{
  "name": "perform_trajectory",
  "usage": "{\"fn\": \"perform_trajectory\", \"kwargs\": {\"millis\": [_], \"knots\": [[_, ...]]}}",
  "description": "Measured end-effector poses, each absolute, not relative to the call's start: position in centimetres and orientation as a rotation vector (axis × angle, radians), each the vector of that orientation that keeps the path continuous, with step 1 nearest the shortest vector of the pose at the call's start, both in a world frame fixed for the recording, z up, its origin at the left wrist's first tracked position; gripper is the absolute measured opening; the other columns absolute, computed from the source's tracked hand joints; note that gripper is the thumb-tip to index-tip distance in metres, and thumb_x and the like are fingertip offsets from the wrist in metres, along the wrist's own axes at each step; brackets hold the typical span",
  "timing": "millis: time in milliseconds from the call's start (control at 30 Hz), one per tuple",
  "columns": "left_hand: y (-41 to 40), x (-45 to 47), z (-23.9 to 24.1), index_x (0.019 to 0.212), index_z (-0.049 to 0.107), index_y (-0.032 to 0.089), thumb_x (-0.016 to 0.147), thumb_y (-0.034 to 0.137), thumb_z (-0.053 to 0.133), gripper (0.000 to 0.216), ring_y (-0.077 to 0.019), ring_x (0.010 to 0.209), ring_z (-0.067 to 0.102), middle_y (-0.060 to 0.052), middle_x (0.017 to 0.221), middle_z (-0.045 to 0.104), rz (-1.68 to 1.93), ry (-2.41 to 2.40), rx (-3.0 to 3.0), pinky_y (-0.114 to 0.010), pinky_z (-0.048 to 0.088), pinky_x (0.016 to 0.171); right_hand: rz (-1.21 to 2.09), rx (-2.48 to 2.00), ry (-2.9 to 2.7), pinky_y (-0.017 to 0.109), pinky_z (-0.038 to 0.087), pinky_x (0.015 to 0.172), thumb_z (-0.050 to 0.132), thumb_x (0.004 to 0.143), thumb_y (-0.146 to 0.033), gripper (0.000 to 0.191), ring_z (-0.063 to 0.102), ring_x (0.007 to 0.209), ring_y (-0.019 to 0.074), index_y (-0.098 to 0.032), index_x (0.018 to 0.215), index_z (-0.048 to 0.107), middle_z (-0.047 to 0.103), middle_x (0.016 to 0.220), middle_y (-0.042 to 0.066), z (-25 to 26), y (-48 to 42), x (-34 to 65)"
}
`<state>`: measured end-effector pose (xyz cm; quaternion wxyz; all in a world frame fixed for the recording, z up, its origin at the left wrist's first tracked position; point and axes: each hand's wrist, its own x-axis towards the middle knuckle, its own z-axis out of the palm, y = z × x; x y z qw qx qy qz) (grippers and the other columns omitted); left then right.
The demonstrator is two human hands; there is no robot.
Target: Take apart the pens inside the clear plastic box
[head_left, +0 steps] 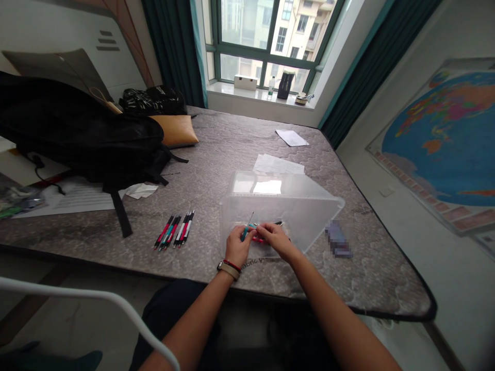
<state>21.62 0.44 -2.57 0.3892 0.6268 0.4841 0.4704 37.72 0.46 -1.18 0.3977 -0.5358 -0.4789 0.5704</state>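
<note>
Two bare hands, close together at the near part of a clear plastic box [305, 211], on a quilted grey mattress [209, 180].

Item, left hand [237, 248]: thumb and fingers narrow, closed on a slim teal pen part [245, 234]. Long axis of same: steep, leaning right toward the upper end; thin rod [251, 216] out of that end, pointing up and away from the body. Position: before the box's clear wall as viewed; cannot tell whether inside. On the wrist: watch [220, 266] with tan band, plus red cord [232, 264].

Item, right hand [275, 240]: fingertips narrow, drawn together just beside the left ones; cannot tell what, if anything, between them.

Item, small red and black pieces [260, 239]: under and beside the fingers, partly hidden.

Item, pens in two clusters, first [164, 231] and second [183, 230]: left of the box, well apart from the hands; red, teal, white and black. Long axes roughly parallel, near ends to the left, far ends to the right; cannot tell which end for writing.

Item, surroundings: white sheets [278, 164] behind the box; black bag [85, 129] far left; blurred object [338, 239] right of the box.
</note>
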Motion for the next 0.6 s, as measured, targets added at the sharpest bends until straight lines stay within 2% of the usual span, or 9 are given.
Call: {"fn": "perform_trajectory", "kwargs": {"millis": [167, 333, 400, 500, 600], "knots": [[0.3, 21.8, -2.5, 0.090, 0.071, 0.019, 0.086, 0.036, 0.063, 0.019, -0.0175, 0.092, 0.061, -0.005, 0.093, 0.067, 1.224, 1.223, 1.580, -0.029, 0.047, 0.086, 1.817, -1.151, -0.965, 0.020, 0.046, 0.054, 0.067, 0.083, -0.047, 0.032, 0.064, 0.074, 0.0143, -0.021, 0.100, 0.072, 0.070, 0.089, 0.004, -1.1, -0.3, 37.4], [0.4, 21.9, -2.5, 0.091, 0.073, 0.019, 0.085, 0.040, 0.064, 0.023, -0.0175, 0.093, 0.062, -0.005, 0.094, 0.068, 1.244, 1.095, 1.462, -0.028, 0.049, 0.085, 1.954, -0.993, -0.836, 0.021, 0.051, 0.061, 0.074, 0.079, -0.038, 0.030, 0.066, 0.079, 0.0147, -0.019, 0.103, 0.071, 0.070, 0.095, 0.005, -0.4, -0.5, 37.8], [0.4, 21.9, -2.6, 0.093, 0.073, 0.018, 0.084, 0.042, 0.065, 0.027, -0.0164, 0.087, 0.063, -0.005, 0.093, 0.068, 1.226, 1.056, 1.373, -0.026, 0.050, 0.076, 1.977, -0.961, -0.829, 0.020, 0.051, 0.062, 0.075, 0.078, -0.035, 0.032, 0.066, 0.080, 0.0134, -0.019, 0.106, 0.071, 0.069, 0.094, 0.005, -0.3, -0.5, 37.7], [0.5, 22.0, -2.8, 0.096, 0.072, 0.015, 0.082, 0.045, 0.066, 0.034, -0.0120, 0.067, 0.059, -0.005, 0.088, 0.069, 1.159, 1.029, 1.249, -0.022, 0.047, 0.057, 1.948, -0.986, -0.837, 0.018, 0.048, 0.061, 0.078, 0.076, -0.034, 0.033, 0.064, 0.077, 0.0110, -0.020, 0.105, 0.071, 0.069, 0.089, 0.003, -0.3, -0.5, 37.4], [0.6, 22.0, -2.9, 0.098, 0.072, 0.014, 0.079, 0.048, 0.067, 0.040, -0.0082, 0.054, 0.052, -0.004, 0.083, 0.069, 1.107, 1.016, 1.177, -0.021, 0.041, 0.048, 1.900, -1.035, -0.852, 0.018, 0.046, 0.059, 0.082, 0.071, -0.034, 0.032, 0.062, 0.073, 0.0103, -0.021, 0.098, 0.071, 0.068, 0.084, 0.001, -0.6, -0.5, 37.2]]}}
